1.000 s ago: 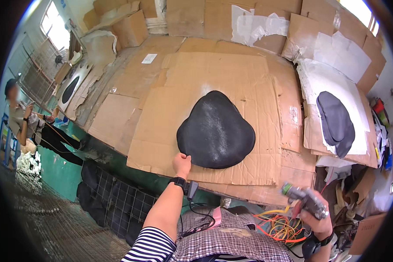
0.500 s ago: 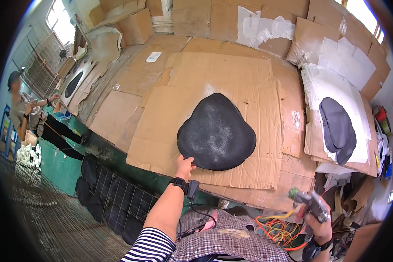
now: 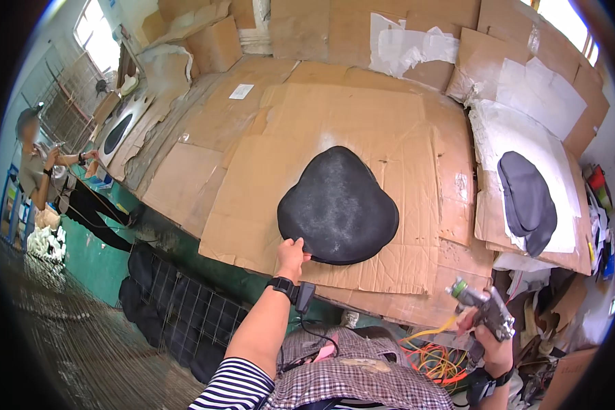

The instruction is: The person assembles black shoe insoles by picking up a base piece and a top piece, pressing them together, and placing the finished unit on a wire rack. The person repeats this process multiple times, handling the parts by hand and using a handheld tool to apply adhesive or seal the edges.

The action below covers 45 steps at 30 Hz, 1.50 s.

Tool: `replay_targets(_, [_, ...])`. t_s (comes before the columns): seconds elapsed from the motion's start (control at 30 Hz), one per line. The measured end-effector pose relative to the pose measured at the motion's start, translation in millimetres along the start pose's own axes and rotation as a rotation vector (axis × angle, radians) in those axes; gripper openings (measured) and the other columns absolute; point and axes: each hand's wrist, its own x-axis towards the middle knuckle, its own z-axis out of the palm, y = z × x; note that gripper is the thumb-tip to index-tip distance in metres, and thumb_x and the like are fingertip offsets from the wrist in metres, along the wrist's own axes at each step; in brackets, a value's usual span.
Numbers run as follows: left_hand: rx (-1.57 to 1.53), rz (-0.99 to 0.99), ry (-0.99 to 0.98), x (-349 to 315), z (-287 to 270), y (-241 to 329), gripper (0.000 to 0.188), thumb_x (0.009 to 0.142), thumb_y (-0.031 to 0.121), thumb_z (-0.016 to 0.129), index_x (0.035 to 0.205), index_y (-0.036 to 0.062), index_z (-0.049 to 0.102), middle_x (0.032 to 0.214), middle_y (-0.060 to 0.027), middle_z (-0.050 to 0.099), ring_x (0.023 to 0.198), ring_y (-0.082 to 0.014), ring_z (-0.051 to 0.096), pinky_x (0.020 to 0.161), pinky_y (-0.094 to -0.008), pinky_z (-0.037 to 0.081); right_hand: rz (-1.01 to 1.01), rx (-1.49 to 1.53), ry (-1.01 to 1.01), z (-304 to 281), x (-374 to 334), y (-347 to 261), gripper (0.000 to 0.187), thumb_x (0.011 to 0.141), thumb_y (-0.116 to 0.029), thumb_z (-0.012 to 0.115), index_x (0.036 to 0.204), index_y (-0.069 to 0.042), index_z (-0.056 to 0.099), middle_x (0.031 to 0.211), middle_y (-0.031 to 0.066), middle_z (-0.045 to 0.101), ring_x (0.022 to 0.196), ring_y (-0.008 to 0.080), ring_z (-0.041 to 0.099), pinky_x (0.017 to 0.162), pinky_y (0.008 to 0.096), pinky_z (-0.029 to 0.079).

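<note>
A black, three-lobed padded piece, like a seat cushion [image 3: 339, 205], lies flat on cardboard, with faint whitish haze over its middle. At its lower-left edge my left hand [image 3: 292, 258] is closed, fingertips pinching the rim. My right hand [image 3: 493, 345] is wrapped round a metal spray gun [image 3: 484, 309] with a green part at its front end. It is held off the table's near right side, apart from the cushion. A yellow hose [image 3: 427, 334] runs near the gun.
On a paper-covered board [image 3: 488, 171] at right rests another black padded piece [image 3: 528, 201]. Tangled orange hose [image 3: 437, 362] hangs below the table. At far left a person [image 3: 48, 160] stands by a black oval piece [image 3: 118, 134]. Wire mesh with dark pieces [image 3: 184, 307] is lower left.
The whitish patch on the cushion has become fainter. My left hand has shifted slightly up along the rim. The spray gun has moved a little left and up.
</note>
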Motion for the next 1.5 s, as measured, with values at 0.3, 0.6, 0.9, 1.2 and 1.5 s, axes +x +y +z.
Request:
replay_targets(0.3, [-0.558,0.296,-0.172,-40.4,3.1,108.4,0.006,0.09,0.011,0.059,0.095,0.0097,0.057,0.088,-0.0023,0.064,0.074,-0.0144,0.061,0.063,-0.0302,0.053,-0.012,-0.117,-0.037,0.3,-8.1,2.3,0.068,0.081,-0.041,0.07,0.125,0.004,0.044,0.087,0.0109,0.06,0.079,0.0195,0.061,0.073,0.0315,0.048])
replay_targets(0.6, [-0.807,0.561,-0.133,-92.7,-121.7,194.3,0.014,0.088,0.004,0.059,0.101,-0.0027,0.059,0.096,-0.0111,0.065,0.089,-0.0194,0.062,0.086,-0.0313,0.049,0.131,-0.076,-0.119,-5.7,-35.9,-18.0,0.071,0.078,-0.033,0.075,0.13,0.003,0.042,0.089,0.0123,0.061,0.075,0.0179,0.06,0.069,0.0312,0.048])
replay_targets(0.9, [-0.941,0.541,-0.127,-114.1,-172.6,174.7,0.013,0.088,0.001,0.056,0.1,-0.0035,0.059,0.097,-0.0124,0.065,0.089,-0.0212,0.062,0.087,-0.033,0.051,-0.048,-0.279,0.102,-1.1,-56.7,-36.3,0.064,0.083,-0.025,0.066,0.133,0.004,0.04,0.082,0.0102,0.061,0.067,0.0162,0.059,0.064,0.0286,0.048])
replay_targets(1.2, [-0.946,0.59,-0.097,-123.0,-176.1,168.6,0.017,0.088,-0.002,0.054,0.104,0.0025,0.058,0.099,-0.0086,0.064,0.089,-0.0201,0.062,0.083,-0.0334,0.054,0.139,-0.077,-0.166,20.0,-61.4,-29.7,0.06,0.08,-0.015,0.071,0.13,0.005,0.044,0.086,0.0128,0.062,0.076,0.0178,0.061,0.07,0.0313,0.049])
replay_targets(1.5, [-0.924,0.592,-0.07,-128.9,-171.7,161.9,0.02,0.088,-0.002,0.055,0.107,0.0034,0.057,0.101,-0.0073,0.063,0.088,-0.0192,0.061,0.085,-0.0346,0.054,-0.034,-0.136,0.003,60.8,-20.8,-14.1,0.059,0.085,-0.028,0.068,0.127,0.005,0.044,0.084,0.0083,0.06,0.072,0.0157,0.06,0.067,0.0293,0.05])
